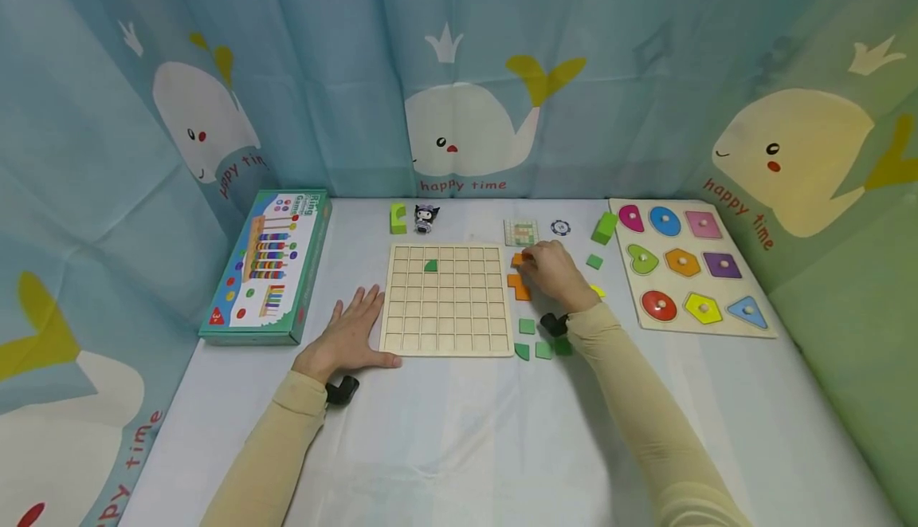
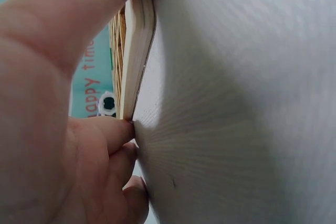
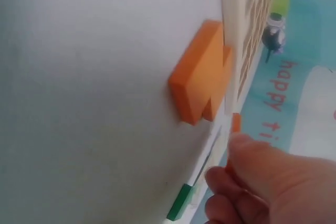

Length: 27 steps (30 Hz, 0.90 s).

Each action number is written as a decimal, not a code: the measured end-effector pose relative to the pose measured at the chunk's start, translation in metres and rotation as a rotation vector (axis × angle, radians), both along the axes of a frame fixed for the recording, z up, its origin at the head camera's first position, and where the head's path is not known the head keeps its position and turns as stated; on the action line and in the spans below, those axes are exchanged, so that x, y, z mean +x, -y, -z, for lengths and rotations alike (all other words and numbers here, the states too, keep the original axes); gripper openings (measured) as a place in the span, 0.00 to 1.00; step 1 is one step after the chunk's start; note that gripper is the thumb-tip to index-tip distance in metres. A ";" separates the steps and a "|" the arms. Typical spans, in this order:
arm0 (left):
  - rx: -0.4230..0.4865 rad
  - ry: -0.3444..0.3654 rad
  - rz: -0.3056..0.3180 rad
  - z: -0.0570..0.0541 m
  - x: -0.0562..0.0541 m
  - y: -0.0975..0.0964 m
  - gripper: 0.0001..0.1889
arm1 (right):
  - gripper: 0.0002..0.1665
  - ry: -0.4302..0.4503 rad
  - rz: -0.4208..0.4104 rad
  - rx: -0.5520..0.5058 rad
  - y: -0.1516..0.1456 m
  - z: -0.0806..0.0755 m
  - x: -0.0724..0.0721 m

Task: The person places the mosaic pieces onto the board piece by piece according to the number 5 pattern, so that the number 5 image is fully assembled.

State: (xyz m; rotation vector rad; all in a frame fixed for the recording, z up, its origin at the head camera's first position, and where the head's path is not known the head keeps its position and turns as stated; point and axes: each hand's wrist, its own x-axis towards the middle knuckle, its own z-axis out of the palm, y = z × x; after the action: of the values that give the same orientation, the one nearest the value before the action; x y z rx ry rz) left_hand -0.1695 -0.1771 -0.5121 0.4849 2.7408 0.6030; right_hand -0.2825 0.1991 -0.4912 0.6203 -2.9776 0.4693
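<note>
My right hand (image 1: 552,272) pinches a small orange puzzle piece (image 3: 235,123) between thumb and fingers, just right of the wooden grid board (image 1: 446,308). Another orange piece (image 1: 521,288), with a stepped outline, lies on the table beside the board's right edge. My left hand (image 1: 347,336) lies against the board's left side, fingers spread and thumb along its front corner. The left wrist view shows the thumb and a finger touching the board's edge (image 2: 140,51). One green quarter-round piece (image 1: 431,265) sits in an upper cell of the grid.
Several green pieces (image 1: 527,326) lie right of the board, near my right wrist. Behind are a patterned card (image 1: 521,233), a round chip (image 1: 561,227), a figurine (image 1: 426,218) and green blocks (image 1: 605,227). A game box (image 1: 265,268) stands left, a shape-puzzle board (image 1: 677,241) right.
</note>
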 end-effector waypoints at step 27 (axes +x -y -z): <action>-0.012 -0.009 -0.001 0.001 -0.003 0.000 0.68 | 0.12 -0.054 -0.294 -0.156 0.091 -0.002 0.011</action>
State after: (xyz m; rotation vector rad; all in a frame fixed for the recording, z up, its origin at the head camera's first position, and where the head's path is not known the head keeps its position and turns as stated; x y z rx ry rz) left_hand -0.1720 -0.1774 -0.5128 0.4845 2.7512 0.5857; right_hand -0.2713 0.1081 -0.4893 1.0397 -2.7734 0.6841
